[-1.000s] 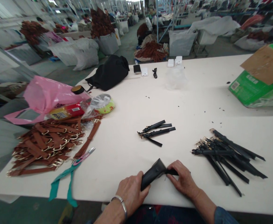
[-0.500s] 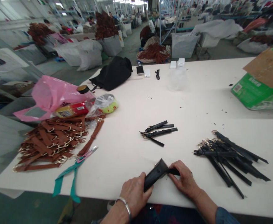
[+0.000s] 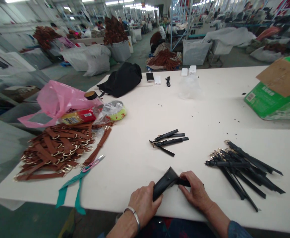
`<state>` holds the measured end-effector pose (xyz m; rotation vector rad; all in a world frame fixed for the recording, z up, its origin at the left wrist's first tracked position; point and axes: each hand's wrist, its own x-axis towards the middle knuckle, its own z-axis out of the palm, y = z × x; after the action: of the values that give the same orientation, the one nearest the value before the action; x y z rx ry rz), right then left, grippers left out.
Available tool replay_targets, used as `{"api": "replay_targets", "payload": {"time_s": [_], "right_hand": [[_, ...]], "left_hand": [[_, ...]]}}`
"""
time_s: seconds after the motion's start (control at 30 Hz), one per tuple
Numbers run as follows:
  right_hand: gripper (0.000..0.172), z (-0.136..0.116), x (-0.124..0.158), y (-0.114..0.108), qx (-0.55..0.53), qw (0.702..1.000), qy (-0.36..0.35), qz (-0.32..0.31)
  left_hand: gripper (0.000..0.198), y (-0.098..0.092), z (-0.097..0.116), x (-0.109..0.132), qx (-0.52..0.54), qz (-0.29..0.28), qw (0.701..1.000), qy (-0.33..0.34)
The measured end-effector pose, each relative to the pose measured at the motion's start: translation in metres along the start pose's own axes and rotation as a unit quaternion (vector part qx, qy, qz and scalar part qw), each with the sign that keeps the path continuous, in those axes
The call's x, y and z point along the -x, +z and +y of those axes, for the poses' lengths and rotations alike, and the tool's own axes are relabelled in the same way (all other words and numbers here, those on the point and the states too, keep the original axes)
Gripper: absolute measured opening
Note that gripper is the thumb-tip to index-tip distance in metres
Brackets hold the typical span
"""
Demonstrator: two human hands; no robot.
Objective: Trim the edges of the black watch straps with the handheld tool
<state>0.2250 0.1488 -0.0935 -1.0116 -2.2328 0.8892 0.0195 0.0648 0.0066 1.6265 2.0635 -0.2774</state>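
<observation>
Near the front edge of the white table (image 3: 140, 109) my two hands hold one bent bundle of black straps (image 3: 165, 182). My left hand (image 3: 143, 201) is closed round its lower left end. My right hand (image 3: 196, 191) pinches its right end against the tabletop. The bundle rises to a peak between the hands. A small group of black straps (image 3: 168, 141) with gold buckles lies just beyond. A larger heap of black straps (image 3: 244, 170) lies to the right of my right hand.
A pile of brown straps (image 3: 58, 150) lies at the left, with pink-handled scissors on a teal ribbon (image 3: 79, 180) beside it. Behind are a pink plastic bag (image 3: 57, 99), a black bag (image 3: 122, 79), chargers (image 3: 157, 79) and a green box (image 3: 273, 99) at the right.
My hands and the black bundle stay as they were. The view has shifted slightly, so everything sits a little lower and to the right.
</observation>
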Motion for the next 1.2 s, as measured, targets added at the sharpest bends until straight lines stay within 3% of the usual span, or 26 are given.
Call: {"api": "replay_targets", "payload": {"time_s": [0.17,0.3,0.4,0.53,0.73,0.97,1.2], "right_hand": [[0.024,-0.004,-0.002,-0.002,0.012,0.999,-0.029,-0.023],[0.022,-0.003,-0.003,-0.001,0.010,0.999,-0.047,-0.009],[0.025,-0.003,-0.002,0.000,0.018,0.998,-0.057,-0.004],[0.031,-0.011,0.002,0.002,0.056,0.997,-0.055,-0.008],[0.013,-0.022,0.004,0.003,0.101,0.995,-0.024,0.006],[0.015,-0.013,-0.002,0.003,0.094,0.992,-0.061,0.058],[0.020,-0.010,0.005,0.002,0.039,0.994,-0.097,0.017]], "left_hand": [[0.036,0.010,-0.013,0.018,-0.002,-0.019,1.000,0.018],[0.035,0.014,-0.004,0.009,0.004,0.005,1.000,0.006],[0.034,0.008,0.000,-0.002,0.008,0.036,0.999,0.005],[0.032,-0.005,-0.013,-0.003,0.007,0.041,0.999,-0.019],[0.033,-0.016,-0.030,0.011,0.002,0.028,0.999,-0.043],[0.034,-0.021,-0.028,0.023,0.006,0.012,1.000,-0.020],[0.032,-0.024,-0.022,0.025,-0.015,-0.001,1.000,0.001]]}}
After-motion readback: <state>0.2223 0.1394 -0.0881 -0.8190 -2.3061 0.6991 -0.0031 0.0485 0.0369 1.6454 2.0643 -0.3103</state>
